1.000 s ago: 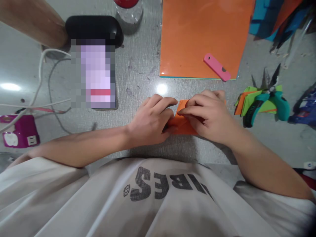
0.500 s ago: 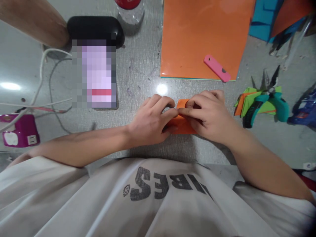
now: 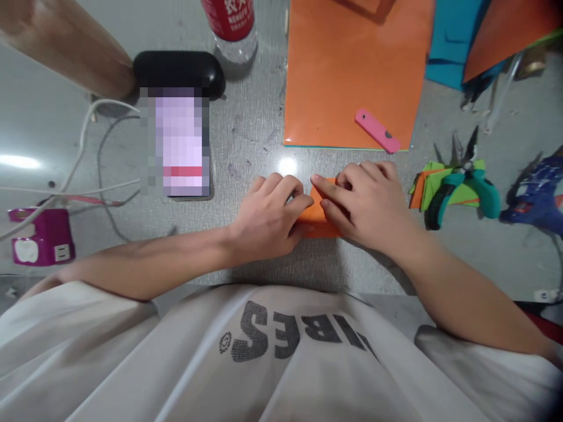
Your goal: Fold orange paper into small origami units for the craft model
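Note:
A small piece of orange paper (image 3: 320, 221) lies on the grey table, close in front of my body. My left hand (image 3: 271, 215) closes on its left edge, thumb and forefinger pinched together and the other fingers curled. On the right part of the paper rests my right hand (image 3: 372, 202). Its forefinger stretches to the paper's upper left corner, and the thumb lies apart from it on the surface. That hand's other fingers are bent and hide the paper's right side. Beyond the hands, a pink folding cutter (image 3: 377, 130) lies on a large orange sheet (image 3: 347, 76).
Teal-handled pliers (image 3: 466, 170) rest on green and orange paper scraps (image 3: 424, 184) at right, beside a blue tool (image 3: 539, 196). Left are a phone (image 3: 185, 146), a black case (image 3: 180, 70), cables and a purple charger (image 3: 41, 237). A red-labelled bottle (image 3: 233, 26) stands behind.
My right forefinger and thumb have spread apart; the forefinger has moved away from the left fingertips to the paper's upper corner. My left hand keeps its pinch. The view has shifted slightly.

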Action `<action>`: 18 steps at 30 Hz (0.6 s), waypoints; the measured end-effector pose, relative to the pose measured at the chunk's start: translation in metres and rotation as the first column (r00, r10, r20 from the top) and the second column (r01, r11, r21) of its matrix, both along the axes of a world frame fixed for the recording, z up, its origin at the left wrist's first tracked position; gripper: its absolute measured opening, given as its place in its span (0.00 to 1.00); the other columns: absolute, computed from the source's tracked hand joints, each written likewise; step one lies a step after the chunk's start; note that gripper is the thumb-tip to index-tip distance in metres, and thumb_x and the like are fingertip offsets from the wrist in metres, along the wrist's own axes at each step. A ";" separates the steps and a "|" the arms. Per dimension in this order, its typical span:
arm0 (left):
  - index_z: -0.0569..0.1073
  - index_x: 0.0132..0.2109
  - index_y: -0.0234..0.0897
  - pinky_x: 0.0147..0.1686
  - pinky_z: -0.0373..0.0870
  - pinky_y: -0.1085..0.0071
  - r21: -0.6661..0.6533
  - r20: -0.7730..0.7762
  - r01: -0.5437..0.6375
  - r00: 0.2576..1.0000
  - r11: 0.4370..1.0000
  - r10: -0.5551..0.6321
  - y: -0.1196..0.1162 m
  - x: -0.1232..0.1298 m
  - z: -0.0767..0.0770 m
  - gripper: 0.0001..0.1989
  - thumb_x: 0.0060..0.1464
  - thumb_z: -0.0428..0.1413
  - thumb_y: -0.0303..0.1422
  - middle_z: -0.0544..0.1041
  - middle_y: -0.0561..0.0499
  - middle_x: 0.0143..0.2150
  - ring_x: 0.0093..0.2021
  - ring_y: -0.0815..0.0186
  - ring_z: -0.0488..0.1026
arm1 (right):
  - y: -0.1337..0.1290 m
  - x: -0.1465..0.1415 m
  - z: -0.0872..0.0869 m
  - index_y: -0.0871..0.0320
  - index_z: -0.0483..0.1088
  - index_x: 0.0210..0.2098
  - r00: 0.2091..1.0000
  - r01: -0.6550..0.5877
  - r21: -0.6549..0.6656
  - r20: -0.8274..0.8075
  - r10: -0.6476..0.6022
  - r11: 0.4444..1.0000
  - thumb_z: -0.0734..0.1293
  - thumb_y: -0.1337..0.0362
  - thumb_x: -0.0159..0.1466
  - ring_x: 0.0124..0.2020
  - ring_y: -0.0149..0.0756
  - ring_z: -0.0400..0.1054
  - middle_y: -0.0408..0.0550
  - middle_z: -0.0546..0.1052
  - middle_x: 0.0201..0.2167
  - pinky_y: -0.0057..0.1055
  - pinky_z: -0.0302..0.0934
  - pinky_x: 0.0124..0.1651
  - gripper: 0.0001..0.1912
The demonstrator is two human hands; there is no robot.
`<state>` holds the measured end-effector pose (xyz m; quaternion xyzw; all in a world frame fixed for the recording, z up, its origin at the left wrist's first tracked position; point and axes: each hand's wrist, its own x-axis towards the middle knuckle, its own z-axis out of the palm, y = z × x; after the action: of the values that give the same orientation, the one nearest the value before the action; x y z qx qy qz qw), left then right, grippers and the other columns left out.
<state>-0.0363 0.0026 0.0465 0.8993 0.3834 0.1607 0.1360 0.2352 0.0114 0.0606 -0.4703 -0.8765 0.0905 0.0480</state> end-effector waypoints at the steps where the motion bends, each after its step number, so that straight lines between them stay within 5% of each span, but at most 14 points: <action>1: 0.85 0.57 0.38 0.47 0.68 0.49 0.004 -0.010 -0.002 1.000 1.000 0.002 0.000 0.000 0.001 0.12 0.75 0.65 0.39 0.81 0.38 0.54 0.50 0.48 0.72 | 0.000 0.000 0.000 0.45 0.81 0.76 1.000 -0.006 0.003 0.012 0.006 1.000 0.58 0.54 0.88 0.51 0.54 0.69 0.56 0.81 0.49 0.53 0.54 0.58 0.28; 6: 0.87 0.59 0.39 0.54 0.68 0.46 -0.007 -0.055 -0.004 0.998 1.000 0.004 0.000 0.000 0.000 0.17 0.76 0.65 0.46 0.81 0.35 0.59 0.56 0.43 0.74 | 0.001 -0.001 -0.004 0.48 0.83 0.75 0.999 -0.023 0.056 0.030 0.021 0.998 0.57 0.56 0.88 0.49 0.53 0.68 0.56 0.81 0.47 0.50 0.52 0.56 0.27; 12: 0.76 0.81 0.36 0.63 0.68 0.39 -0.075 -0.170 -0.046 0.985 0.996 0.033 0.001 0.005 0.003 0.41 0.73 0.64 0.56 0.76 0.29 0.71 0.66 0.35 0.72 | 0.004 0.001 -0.012 0.51 0.83 0.76 0.999 -0.044 0.098 -0.005 0.045 0.994 0.59 0.55 0.88 0.49 0.53 0.69 0.56 0.81 0.46 0.50 0.52 0.56 0.28; 15: 0.77 0.79 0.39 0.68 0.68 0.36 -0.053 -0.147 -0.058 0.988 0.997 0.050 0.013 -0.017 0.010 0.43 0.73 0.61 0.64 0.75 0.29 0.75 0.70 0.33 0.71 | 0.008 0.002 -0.013 0.50 0.83 0.76 0.999 -0.035 0.048 -0.017 0.036 0.998 0.60 0.54 0.87 0.52 0.54 0.70 0.57 0.81 0.48 0.49 0.52 0.57 0.28; 18: 0.79 0.76 0.40 0.73 0.66 0.36 0.026 -0.054 -0.299 0.952 0.954 0.300 0.036 -0.064 0.019 0.40 0.75 0.57 0.65 0.75 0.31 0.78 0.75 0.33 0.70 | 0.010 0.002 -0.015 0.50 0.84 0.76 0.999 -0.027 0.022 -0.030 0.028 0.999 0.60 0.53 0.87 0.53 0.54 0.71 0.58 0.82 0.49 0.50 0.51 0.58 0.29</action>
<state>-0.0999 0.0384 0.0650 0.8360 0.5178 0.1571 0.0912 0.2371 0.0216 0.0453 -0.4563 -0.8830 0.0888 0.0651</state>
